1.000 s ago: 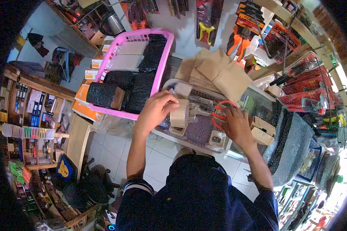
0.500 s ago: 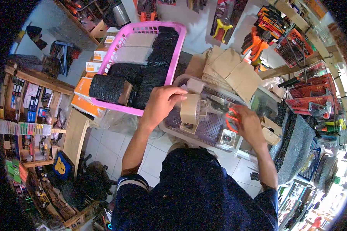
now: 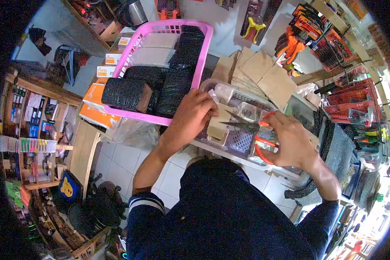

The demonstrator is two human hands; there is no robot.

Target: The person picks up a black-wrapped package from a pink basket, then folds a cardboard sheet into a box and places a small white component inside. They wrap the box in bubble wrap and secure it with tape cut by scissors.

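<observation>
While the left hand [image 3: 194, 113] seems to pinch a beige strip [image 3: 220, 118] over the mesh basket [image 3: 240, 143] and the right hand [image 3: 292, 141], apart, grips open scissors [image 3: 248, 127], slackness could make the strip snag.

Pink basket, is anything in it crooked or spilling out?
One black-wrapped parcel looks a bit odd: it juts over the near left corner of the pink basket, and its brown end shows. Nothing looks spilled.

Counter [image 3: 302, 107] — plastic tray [image 3: 239, 142], cardboard sheets [image 3: 271, 82]
</observation>
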